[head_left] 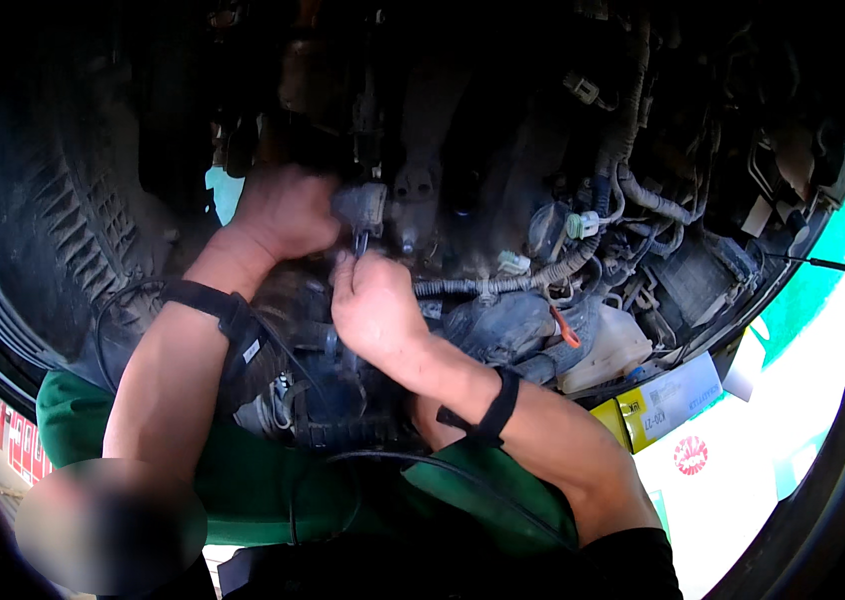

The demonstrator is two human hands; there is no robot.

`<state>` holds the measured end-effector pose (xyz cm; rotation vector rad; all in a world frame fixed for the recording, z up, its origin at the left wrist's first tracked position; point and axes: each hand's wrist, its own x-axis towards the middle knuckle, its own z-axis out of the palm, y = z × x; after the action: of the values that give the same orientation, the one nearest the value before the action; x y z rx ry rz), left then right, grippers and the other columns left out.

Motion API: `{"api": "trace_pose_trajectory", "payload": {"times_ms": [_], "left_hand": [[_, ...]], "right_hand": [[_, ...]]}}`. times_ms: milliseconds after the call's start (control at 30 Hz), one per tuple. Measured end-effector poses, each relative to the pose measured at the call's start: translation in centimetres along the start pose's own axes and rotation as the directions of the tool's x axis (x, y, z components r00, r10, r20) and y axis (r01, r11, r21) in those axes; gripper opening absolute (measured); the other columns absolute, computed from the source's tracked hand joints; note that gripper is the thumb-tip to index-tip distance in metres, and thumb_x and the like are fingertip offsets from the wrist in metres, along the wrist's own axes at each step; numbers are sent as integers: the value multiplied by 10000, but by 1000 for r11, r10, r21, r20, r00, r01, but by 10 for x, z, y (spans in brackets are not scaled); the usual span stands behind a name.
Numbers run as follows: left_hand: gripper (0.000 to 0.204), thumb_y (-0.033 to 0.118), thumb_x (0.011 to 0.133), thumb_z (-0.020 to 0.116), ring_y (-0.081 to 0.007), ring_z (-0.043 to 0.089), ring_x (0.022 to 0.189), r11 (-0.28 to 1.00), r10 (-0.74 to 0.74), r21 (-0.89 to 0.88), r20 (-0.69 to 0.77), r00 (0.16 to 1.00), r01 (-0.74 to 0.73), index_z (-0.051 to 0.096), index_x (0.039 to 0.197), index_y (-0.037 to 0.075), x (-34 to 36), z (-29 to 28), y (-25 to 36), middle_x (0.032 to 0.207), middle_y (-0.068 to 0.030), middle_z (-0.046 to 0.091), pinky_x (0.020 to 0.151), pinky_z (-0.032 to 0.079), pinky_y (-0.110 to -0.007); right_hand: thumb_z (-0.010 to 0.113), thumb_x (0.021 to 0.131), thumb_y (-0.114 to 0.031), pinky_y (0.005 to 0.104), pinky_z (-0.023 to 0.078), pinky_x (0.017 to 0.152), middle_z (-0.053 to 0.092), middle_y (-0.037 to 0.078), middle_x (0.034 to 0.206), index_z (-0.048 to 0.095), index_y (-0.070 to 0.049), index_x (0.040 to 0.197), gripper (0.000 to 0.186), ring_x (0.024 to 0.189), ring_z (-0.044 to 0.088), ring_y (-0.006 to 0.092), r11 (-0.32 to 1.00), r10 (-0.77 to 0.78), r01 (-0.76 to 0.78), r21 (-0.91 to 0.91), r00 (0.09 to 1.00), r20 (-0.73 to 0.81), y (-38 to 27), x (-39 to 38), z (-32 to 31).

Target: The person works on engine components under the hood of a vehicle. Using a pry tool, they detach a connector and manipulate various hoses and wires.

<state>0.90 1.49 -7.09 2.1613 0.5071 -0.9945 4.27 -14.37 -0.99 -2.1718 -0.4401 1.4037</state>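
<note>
The right hand (379, 306) pinches a slim, shiny metal piece (361, 242) between thumb and fingertips, the other fingers curled into the palm. The piece stands nearly upright just below a grey block (371, 205), squarish with a dull face, in the middle of the engine bay. The left hand (289, 210) is bunched with rounded knuckles at the left side of the block; it is blurred, and I cannot tell whether it grips anything. Each forearm wears a flat black strap.

To the right of the hands, a dusty, ribbed hose (563, 270) bends upward past two pale plugs of hard plastic, one greenish (583, 225) and one lower down (514, 263). A smooth orange loop (565, 327) pokes out above a cloudy, milky plastic tank (608, 350) with rounded corners. Just beside the tank sits a yellow and white box (671, 402) with crisp, flat faces. On the left spreads a dark panel (83, 225), moulded with rows of raised ribs. Soft green cloth (488, 490), creased, lies below the forearms, crossed by a thin black cable (443, 463).
</note>
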Motion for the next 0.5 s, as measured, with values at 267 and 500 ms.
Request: {"api": "trace_pose_trajectory", "payload": {"times_ms": [267,500], "left_hand": [[370,381,749,734,-364,703,901,997,72,-33,105,992,-69,745,941,65,10,-6,-7,939,-201,727,843,564,-426],[439,472,746,740,-364,699,879,1000,-4,-10,34,999,4,745,940,78,2,-2,-5,911,-189,725,814,553,-455]], "right_hand": [[560,838,-32,445,546,638,660,257,803,645,80,873,145,711,664,392,872,-282,311,-379,951,130,13,3,9],[557,843,-65,458,560,683,666,254,815,657,58,832,158,748,674,404,952,-193,212,-221,976,103,12,3,-4]]}}
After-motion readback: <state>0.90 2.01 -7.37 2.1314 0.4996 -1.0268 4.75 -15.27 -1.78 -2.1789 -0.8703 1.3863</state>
